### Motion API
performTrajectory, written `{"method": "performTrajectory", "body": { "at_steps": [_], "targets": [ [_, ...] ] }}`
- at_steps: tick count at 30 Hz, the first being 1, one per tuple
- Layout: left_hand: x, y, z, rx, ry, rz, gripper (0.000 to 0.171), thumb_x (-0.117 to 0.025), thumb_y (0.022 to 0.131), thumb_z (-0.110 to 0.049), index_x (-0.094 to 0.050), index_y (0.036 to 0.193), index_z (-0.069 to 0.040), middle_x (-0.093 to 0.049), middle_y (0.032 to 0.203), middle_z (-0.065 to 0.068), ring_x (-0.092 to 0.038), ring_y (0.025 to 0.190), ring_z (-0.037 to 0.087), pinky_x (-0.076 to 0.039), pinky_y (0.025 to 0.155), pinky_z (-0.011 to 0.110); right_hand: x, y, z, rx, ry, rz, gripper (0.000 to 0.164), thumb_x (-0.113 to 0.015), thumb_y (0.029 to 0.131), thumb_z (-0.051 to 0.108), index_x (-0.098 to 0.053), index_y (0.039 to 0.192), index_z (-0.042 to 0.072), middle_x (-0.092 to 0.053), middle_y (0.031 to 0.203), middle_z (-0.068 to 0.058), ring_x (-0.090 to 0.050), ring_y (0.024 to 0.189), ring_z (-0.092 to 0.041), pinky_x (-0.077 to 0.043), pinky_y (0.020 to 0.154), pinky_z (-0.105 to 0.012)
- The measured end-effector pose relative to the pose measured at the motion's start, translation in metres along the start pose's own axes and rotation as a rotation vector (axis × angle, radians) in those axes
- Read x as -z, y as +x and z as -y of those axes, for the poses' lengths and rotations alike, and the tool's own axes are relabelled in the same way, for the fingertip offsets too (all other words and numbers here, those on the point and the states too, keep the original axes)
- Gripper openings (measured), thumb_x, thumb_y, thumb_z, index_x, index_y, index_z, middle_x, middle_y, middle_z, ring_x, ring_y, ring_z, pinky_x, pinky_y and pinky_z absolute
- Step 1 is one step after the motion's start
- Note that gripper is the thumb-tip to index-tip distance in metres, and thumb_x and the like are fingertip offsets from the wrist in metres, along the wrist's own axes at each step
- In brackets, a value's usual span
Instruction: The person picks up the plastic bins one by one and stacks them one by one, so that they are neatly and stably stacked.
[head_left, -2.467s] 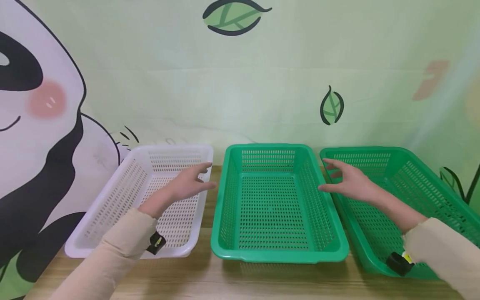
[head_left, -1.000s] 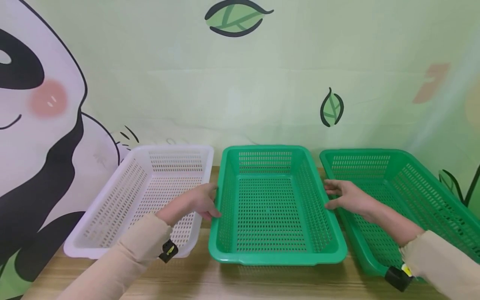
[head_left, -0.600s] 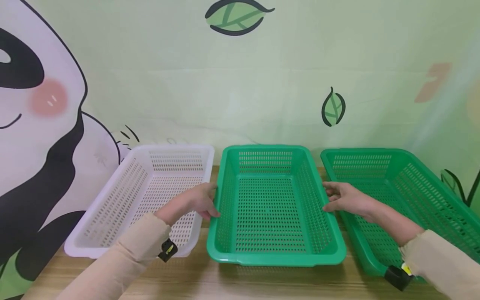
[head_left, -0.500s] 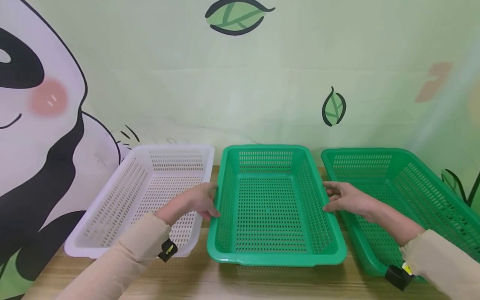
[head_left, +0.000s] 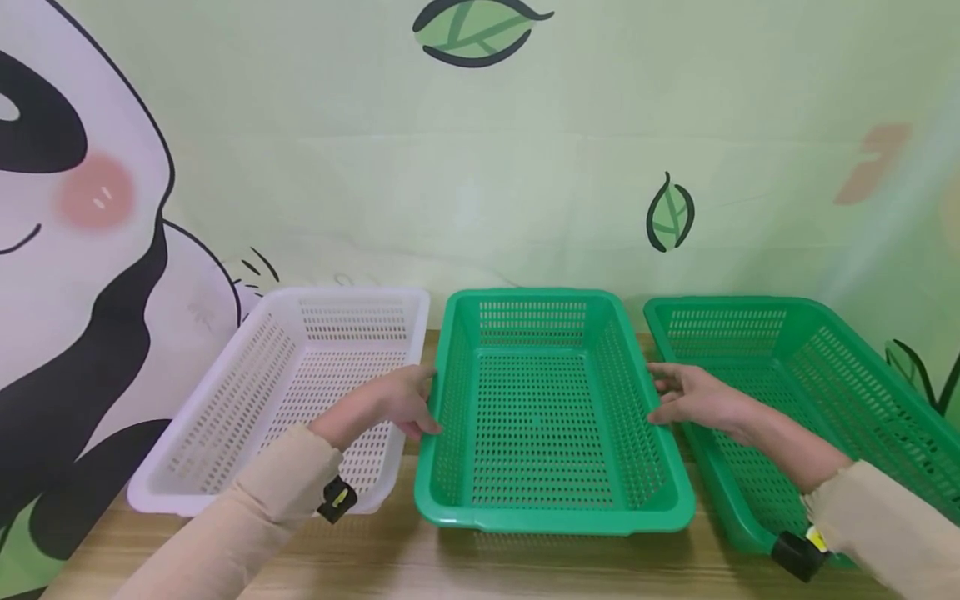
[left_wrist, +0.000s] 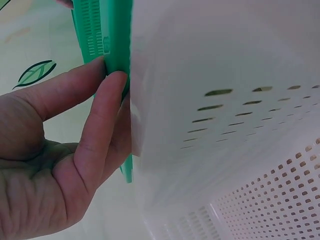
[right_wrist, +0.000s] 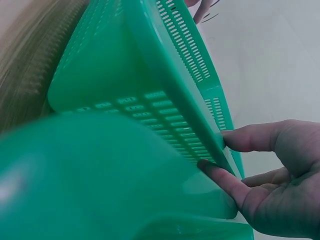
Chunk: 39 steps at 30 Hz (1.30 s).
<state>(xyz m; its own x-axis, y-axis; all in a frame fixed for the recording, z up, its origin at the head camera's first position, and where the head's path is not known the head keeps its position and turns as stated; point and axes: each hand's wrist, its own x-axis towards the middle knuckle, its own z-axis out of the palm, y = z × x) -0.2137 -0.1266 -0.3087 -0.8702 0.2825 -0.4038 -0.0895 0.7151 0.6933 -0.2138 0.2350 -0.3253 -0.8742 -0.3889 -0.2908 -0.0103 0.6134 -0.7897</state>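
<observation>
A green plastic basket (head_left: 555,518) with slotted walls stands in the middle, with nothing inside. My left hand (head_left: 408,402) pinches its left rim between thumb and fingers; the left wrist view shows the fingertips (left_wrist: 115,82) at the green edge. On the opposite side my right hand (head_left: 693,396) grips the right rim. In the right wrist view that thumb (right_wrist: 240,139) lies on the rim and a finger reaches underneath. Both hands sit about halfway along the basket's sides, level with each other.
A white basket (head_left: 176,503) stands close on the left, under my left forearm. Another green basket (head_left: 738,521) is at the right, beneath my right forearm. All three are on a wooden table (head_left: 360,567) before a printed backdrop (head_left: 465,183).
Both hands came down from above the baskets and took hold of the middle basket's rims, and it shifted slightly left. Over the last half second they hold nearly still.
</observation>
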Motion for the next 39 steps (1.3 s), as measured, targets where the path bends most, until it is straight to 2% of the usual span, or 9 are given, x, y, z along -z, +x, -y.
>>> {"method": "performTrajectory", "body": {
  "at_steps": [8, 12, 15, 18, 24, 29, 34, 39],
  "targets": [
    [-0.001, -0.001, 0.000, 0.007, 0.002, -0.015, 0.082, -0.067, 0.072, 0.009, -0.021, 0.140, 0.004, -0.059, 0.102, 0.025, -0.065, 0.071, 0.023, -0.055, 0.063, 0.031, 0.000, 0.001, 0.001, -0.011, 0.014, -0.008, 0.085, -0.063, 0.082, 0.011, -0.005, 0.141, -0.008, -0.017, 0.140, -0.035, -0.019, 0.127, -0.048, -0.034, 0.096, -0.055],
    [-0.001, -0.002, -0.002, 0.022, 0.002, -0.020, 0.082, -0.067, 0.072, 0.008, -0.022, 0.140, 0.005, -0.059, 0.101, 0.024, -0.065, 0.071, 0.023, -0.055, 0.064, 0.031, 0.001, 0.001, 0.002, -0.032, 0.028, -0.018, 0.083, -0.061, 0.082, 0.010, -0.006, 0.142, -0.007, -0.018, 0.140, -0.034, -0.024, 0.126, -0.048, -0.036, 0.094, -0.053],
    [0.002, -0.003, -0.003, 0.010, -0.003, -0.021, 0.082, -0.068, 0.071, 0.008, -0.023, 0.139, 0.006, -0.059, 0.099, 0.023, -0.064, 0.072, 0.022, -0.054, 0.064, 0.031, 0.004, 0.000, 0.006, -0.037, 0.046, -0.031, 0.083, -0.060, 0.081, 0.009, -0.007, 0.143, -0.005, -0.018, 0.140, -0.033, -0.028, 0.124, -0.047, -0.039, 0.093, -0.051],
    [0.008, -0.006, -0.003, -0.025, -0.024, -0.027, 0.083, -0.069, 0.070, 0.008, -0.022, 0.139, 0.007, -0.059, 0.101, 0.024, -0.064, 0.075, 0.024, -0.054, 0.064, 0.031, 0.007, -0.003, 0.012, -0.025, 0.072, -0.048, 0.082, -0.059, 0.081, 0.008, -0.007, 0.143, -0.004, -0.018, 0.141, -0.032, -0.029, 0.124, -0.045, -0.041, 0.091, -0.047],
    [0.027, -0.016, -0.002, -0.077, -0.100, -0.031, 0.084, -0.067, 0.073, 0.006, -0.017, 0.140, 0.007, -0.053, 0.112, 0.029, -0.061, 0.093, 0.032, -0.054, 0.071, 0.034, 0.009, -0.009, 0.027, 0.013, 0.103, -0.085, 0.084, -0.060, 0.080, 0.009, -0.007, 0.144, -0.001, -0.017, 0.142, -0.031, -0.028, 0.126, -0.043, -0.044, 0.088, -0.042],
    [0.038, -0.025, 0.005, -0.120, -0.137, -0.045, 0.080, -0.066, 0.077, 0.001, -0.019, 0.142, 0.002, -0.054, 0.112, 0.025, -0.060, 0.095, 0.029, -0.053, 0.074, 0.036, 0.008, -0.011, 0.039, 0.012, 0.093, -0.118, 0.083, -0.060, 0.081, 0.010, -0.008, 0.145, 0.001, -0.018, 0.143, -0.030, -0.033, 0.124, -0.040, -0.044, 0.088, -0.041],
    [0.048, -0.034, 0.012, -0.161, -0.136, -0.078, 0.071, -0.066, 0.079, -0.005, -0.029, 0.139, 0.002, -0.054, 0.113, 0.022, -0.060, 0.095, 0.026, -0.053, 0.075, 0.037, 0.004, -0.012, 0.051, 0.009, 0.085, -0.160, 0.082, -0.060, 0.081, 0.011, -0.009, 0.145, 0.004, -0.020, 0.143, -0.027, -0.043, 0.116, -0.036, -0.043, 0.088, -0.041],
    [0.060, -0.044, 0.017, -0.181, -0.118, -0.100, 0.060, -0.064, 0.081, -0.007, -0.037, 0.132, 0.008, -0.052, 0.117, 0.023, -0.059, 0.096, 0.026, -0.052, 0.078, 0.039, 0.000, -0.014, 0.064, 0.029, 0.106, -0.173, 0.082, -0.060, 0.082, 0.011, -0.009, 0.146, 0.005, -0.020, 0.144, -0.024, -0.042, 0.118, -0.035, -0.042, 0.091, -0.043]
  ]
}}
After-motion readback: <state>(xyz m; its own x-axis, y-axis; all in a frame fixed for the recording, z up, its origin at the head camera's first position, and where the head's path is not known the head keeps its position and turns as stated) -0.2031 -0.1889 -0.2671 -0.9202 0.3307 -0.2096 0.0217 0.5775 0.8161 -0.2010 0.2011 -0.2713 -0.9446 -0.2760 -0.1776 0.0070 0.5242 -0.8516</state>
